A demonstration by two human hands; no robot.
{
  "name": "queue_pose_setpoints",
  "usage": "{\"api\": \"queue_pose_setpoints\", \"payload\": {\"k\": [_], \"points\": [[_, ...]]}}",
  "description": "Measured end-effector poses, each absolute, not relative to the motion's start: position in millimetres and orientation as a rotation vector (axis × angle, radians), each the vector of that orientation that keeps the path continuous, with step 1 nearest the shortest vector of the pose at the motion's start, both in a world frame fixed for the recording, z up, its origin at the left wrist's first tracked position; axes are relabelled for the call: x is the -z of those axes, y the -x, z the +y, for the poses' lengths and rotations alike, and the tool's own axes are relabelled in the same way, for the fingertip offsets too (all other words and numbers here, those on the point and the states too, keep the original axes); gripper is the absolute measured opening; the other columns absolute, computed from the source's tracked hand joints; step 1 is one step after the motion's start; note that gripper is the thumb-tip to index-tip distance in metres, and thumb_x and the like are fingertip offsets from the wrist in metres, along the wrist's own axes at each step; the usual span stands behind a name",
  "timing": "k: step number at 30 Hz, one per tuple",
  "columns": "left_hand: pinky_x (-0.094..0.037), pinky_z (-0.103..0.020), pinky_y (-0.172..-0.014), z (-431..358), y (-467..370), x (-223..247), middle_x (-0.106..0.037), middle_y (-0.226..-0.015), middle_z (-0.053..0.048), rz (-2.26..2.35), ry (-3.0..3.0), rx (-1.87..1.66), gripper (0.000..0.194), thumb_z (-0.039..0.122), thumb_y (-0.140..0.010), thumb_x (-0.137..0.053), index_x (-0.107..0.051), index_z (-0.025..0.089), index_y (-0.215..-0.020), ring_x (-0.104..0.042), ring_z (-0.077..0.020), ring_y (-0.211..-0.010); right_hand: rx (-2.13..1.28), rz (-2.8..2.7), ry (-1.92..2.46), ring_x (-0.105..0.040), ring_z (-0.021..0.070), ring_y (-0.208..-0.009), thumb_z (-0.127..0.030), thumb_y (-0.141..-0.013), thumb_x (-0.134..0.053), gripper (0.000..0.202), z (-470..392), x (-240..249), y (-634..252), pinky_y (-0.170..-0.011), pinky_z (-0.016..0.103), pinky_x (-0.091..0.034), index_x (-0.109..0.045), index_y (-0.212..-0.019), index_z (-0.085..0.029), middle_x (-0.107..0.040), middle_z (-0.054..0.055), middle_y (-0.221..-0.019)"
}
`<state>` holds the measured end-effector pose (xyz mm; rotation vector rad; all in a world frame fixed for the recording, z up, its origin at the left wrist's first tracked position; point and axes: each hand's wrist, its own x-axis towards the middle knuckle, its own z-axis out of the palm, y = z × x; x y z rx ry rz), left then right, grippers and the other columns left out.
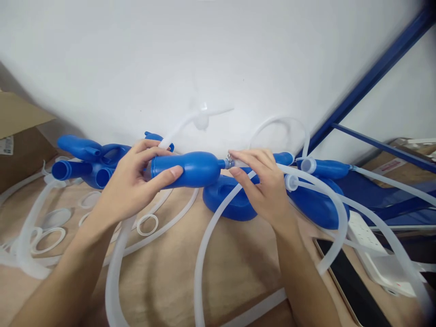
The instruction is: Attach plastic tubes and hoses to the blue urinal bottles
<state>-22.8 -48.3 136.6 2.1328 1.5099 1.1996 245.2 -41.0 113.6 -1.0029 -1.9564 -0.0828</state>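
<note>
My left hand (136,175) is wrapped round the wide left end of a blue plastic bottle (195,169), held level above the table. The bottle's narrow neck points right and joins a translucent hose. A small metal clamp (230,161) sits around that joint. My right hand (262,181) pinches the hose end beside the clamp, thumb below and fingers above. The translucent hose (213,227) loops round and hangs down in front. Behind and below the joint lies another blue bottle (228,200) on the table.
Several blue bottles (80,147) and white rings (147,225) lie at left, near a cardboard box (25,145). At right are more blue bottles (327,168), a phone (350,281), a power strip (368,240) and a blue metal frame (371,81). A white wall stands behind.
</note>
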Motion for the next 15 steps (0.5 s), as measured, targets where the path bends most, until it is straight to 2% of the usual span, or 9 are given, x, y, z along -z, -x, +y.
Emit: {"api": "queue_pose_setpoints", "payload": {"k": [3, 9, 15], "points": [[-0.052, -0.034, -0.072, -48.5, 23.1, -136.2, -0.063, -0.118, -0.006, 1.482, -2.207, -1.226, 0.038, 0.059, -0.087, -0.068, -0.073, 0.024, -0.1, -0.06, -0.0283, -0.11, -0.08, -1.844, 0.973, -0.071, 0.0258, -0.103, -0.038, -0.103, -0.061, 0.018, -39.5, -114.7, -246.8, -0.094, 0.043, -0.055, -0.073, -0.108, -0.025, -0.077, 0.005, -0.107], [-0.054, -0.037, -0.075, -48.3, 20.1, -132.0, -0.064, -0.116, -0.005, 1.443, -2.207, -1.277, 0.037, 0.061, -0.083, -0.071, -0.076, 0.028, -0.098, -0.063, -0.0291, -0.105, -0.183, -1.879, 0.95, -0.069, 0.0248, -0.104, -0.032, -0.104, -0.059, 0.012, -37.8, -113.2, -243.7, -0.095, 0.043, -0.05, -0.067, -0.1, -0.025, -0.075, 0.005, -0.105], [-0.049, -0.032, -0.07, -46.0, 20.9, -132.2, -0.068, -0.116, -0.004, 1.494, -2.065, -1.281, 0.038, 0.06, -0.083, -0.071, -0.08, 0.026, -0.095, -0.063, -0.0264, -0.103, -0.125, -1.742, 0.824, -0.069, 0.0221, -0.097, -0.025, -0.104, -0.059, 0.01, -31.0, -108.3, -245.1, -0.09, 0.039, -0.052, -0.065, -0.096, -0.025, -0.073, 0.003, -0.099]]}}
